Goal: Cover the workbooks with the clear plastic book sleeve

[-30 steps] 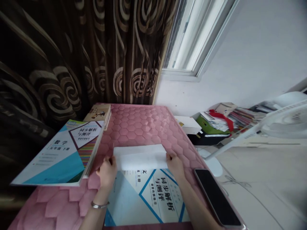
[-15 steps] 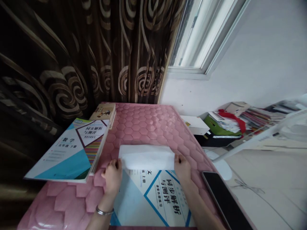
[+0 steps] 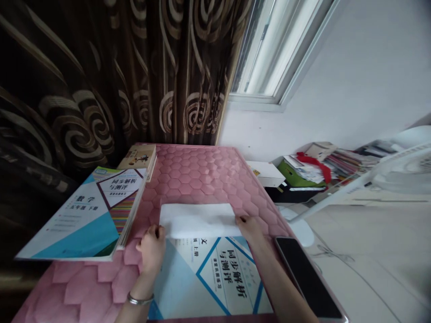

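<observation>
A workbook (image 3: pixel 212 278) with a white and light-blue cover and dark-blue diagonal lines lies in front of me. Across its far end rests a white sheet of paper (image 3: pixel 198 220), hiding part of the cover. My left hand (image 3: pixel 153 249), with a silver bracelet at the wrist, is closed by pinching at the paper's near left corner. At the right edge my right hand (image 3: pixel 249 229) also pinches the paper between thumb and fingers. Both forearms reach in from below, the right one lying over the workbook's right side.
Left of me a maths workbook (image 3: pixel 81 215) sits on a stack, with a tan book (image 3: pixel 138 158) behind. A dark-screened phone (image 3: pixel 306 278) lies at the right edge of the pink padded table (image 3: pixel 195 172). Beyond stand a white fan (image 3: pixel 340 193) and a box of papers (image 3: pixel 299 172).
The view has turned a little to the right, so everything sits further left. Both hands stay at the paper's two sides, with only slight shifts in their grip.
</observation>
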Motion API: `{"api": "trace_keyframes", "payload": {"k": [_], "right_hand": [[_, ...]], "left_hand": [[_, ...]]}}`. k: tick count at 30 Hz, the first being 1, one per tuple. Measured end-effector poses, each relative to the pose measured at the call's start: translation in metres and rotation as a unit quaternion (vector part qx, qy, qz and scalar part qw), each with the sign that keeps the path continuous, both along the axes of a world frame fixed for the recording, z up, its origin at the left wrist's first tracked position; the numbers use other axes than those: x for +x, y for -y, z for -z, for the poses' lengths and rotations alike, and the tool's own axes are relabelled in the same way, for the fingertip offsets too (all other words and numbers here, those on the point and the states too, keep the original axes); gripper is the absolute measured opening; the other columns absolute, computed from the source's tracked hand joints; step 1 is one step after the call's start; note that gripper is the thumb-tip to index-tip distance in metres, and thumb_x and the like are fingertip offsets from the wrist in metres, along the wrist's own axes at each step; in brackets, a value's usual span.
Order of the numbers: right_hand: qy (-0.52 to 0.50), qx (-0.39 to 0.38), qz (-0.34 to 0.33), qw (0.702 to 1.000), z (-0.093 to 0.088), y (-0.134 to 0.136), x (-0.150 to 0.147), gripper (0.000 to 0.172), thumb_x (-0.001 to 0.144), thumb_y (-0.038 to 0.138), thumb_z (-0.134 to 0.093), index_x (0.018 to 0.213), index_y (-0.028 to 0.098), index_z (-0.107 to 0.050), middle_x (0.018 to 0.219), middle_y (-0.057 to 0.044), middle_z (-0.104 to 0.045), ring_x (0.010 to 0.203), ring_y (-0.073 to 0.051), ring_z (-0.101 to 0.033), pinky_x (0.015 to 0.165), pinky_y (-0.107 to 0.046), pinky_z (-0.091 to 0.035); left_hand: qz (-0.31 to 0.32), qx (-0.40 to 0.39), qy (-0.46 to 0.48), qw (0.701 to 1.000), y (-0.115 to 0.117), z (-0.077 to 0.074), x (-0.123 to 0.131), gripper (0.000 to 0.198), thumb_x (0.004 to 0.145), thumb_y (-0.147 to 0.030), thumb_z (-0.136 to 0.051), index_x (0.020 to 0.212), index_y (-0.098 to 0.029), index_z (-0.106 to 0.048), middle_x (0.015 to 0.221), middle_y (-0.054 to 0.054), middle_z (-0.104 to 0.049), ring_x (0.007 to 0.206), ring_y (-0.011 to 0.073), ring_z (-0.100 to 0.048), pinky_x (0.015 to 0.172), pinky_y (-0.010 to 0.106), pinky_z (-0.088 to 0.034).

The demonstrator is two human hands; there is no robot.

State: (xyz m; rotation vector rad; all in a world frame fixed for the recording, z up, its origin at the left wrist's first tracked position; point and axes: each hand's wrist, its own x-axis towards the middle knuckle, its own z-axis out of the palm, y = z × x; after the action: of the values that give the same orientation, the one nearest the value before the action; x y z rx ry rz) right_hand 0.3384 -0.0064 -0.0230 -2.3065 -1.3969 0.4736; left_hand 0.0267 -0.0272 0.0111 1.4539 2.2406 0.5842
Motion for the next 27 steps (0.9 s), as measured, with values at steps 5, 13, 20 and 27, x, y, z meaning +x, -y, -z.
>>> {"api": "trace_keyframes", "payload": {"k": [5, 13, 20, 27], "right_hand": [[0.020, 0.039, 0.019, 0.999, 0.007, 0.002, -0.008, 0.037, 0.088, 0.040, -0.044, 0.080, 0.017, -0.071, 0.075, -0.011, -0.072, 0.071, -0.025, -0.066, 0.058, -0.030, -0.040], [-0.105, 0.074, 0.001, 0.992, 0.006, 0.004, 0.008, 0.042, 0.081, 0.052, -0.044, 0.058, 0.021, -0.061, 0.061, -0.007, -0.067, 0.065, -0.024, -0.064, 0.054, -0.029, -0.042], [-0.029, 0.100, 0.014, 0.995, 0.010, 0.013, -0.008, 0.045, 0.084, 0.054, -0.039, 0.061, 0.020, -0.058, 0.059, -0.008, -0.065, 0.060, -0.023, -0.059, 0.054, -0.030, -0.038], [0.017, 0.073, 0.044, 0.996, 0.016, 0.010, -0.012, 0.047, 0.089, 0.052, -0.036, 0.075, 0.019, -0.066, 0.068, -0.010, -0.069, 0.067, -0.024, -0.063, 0.058, -0.030, -0.041]], "left_hand": [[-0.004, 0.003, -0.007, 1.000, 0.001, 0.002, 0.000, 0.023, 0.093, -0.023, -0.045, 0.080, -0.016, -0.063, 0.089, 0.013, -0.074, 0.091, 0.0283, -0.067, 0.075, 0.035, -0.037], [-0.007, 0.012, -0.008, 1.000, -0.001, 0.006, 0.001, 0.024, 0.094, -0.024, -0.044, 0.084, -0.015, -0.064, 0.091, 0.013, -0.074, 0.093, 0.0272, -0.067, 0.073, 0.033, -0.036], [-0.012, -0.004, -0.015, 1.000, -0.001, -0.002, 0.002, 0.028, 0.093, -0.028, -0.044, 0.081, -0.016, -0.066, 0.089, 0.013, -0.074, 0.092, 0.0278, -0.067, 0.075, 0.034, -0.038], [-0.014, -0.012, -0.010, 1.000, -0.004, 0.000, 0.000, 0.035, 0.096, -0.035, -0.040, 0.088, -0.014, -0.067, 0.090, 0.017, -0.073, 0.095, 0.0322, -0.067, 0.081, 0.039, -0.041]]}}
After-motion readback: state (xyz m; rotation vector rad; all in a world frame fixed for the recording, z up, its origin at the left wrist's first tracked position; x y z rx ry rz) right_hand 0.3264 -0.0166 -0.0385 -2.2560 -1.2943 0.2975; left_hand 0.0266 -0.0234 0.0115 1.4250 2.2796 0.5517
